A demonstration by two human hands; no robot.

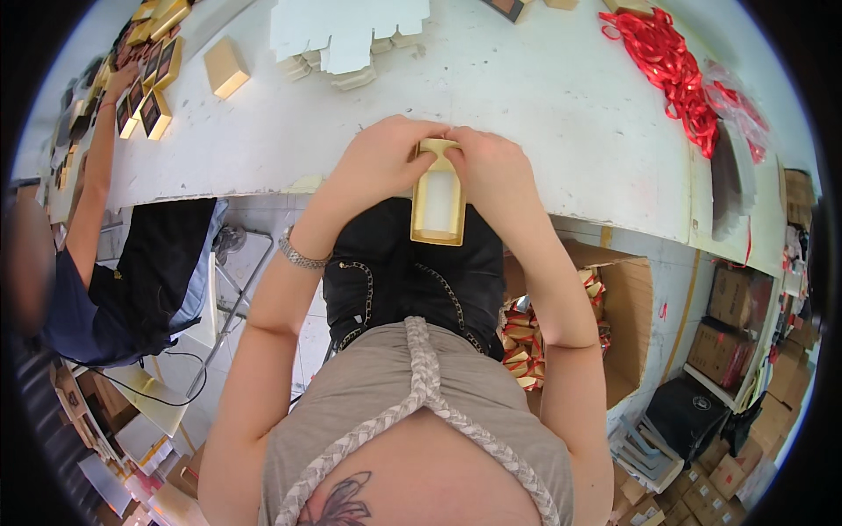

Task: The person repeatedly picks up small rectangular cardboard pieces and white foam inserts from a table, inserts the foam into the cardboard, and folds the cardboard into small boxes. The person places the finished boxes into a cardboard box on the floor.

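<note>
Between my two hands, at the table's near edge, is a small gold box [438, 206] with a white inside showing toward me. My left hand [386, 158] grips its far left side, the thumb pressed on the gold surface. From the right, my right hand [491, 171] closes on the far right corner, its thumb also on the box. Both sets of fingers curl around the far end, where they are partly hidden. A stack of flat white card blanks [346, 39] lies farther back on the white table [526, 105].
Red ribbon loops [671, 70] heap at the far right. One gold box [226, 67] lies at the left, near several dark-faced gold boxes [156, 114] and a co-worker's arm [101, 167]. Below the table at right, a carton [627, 307] holds red-and-gold pieces.
</note>
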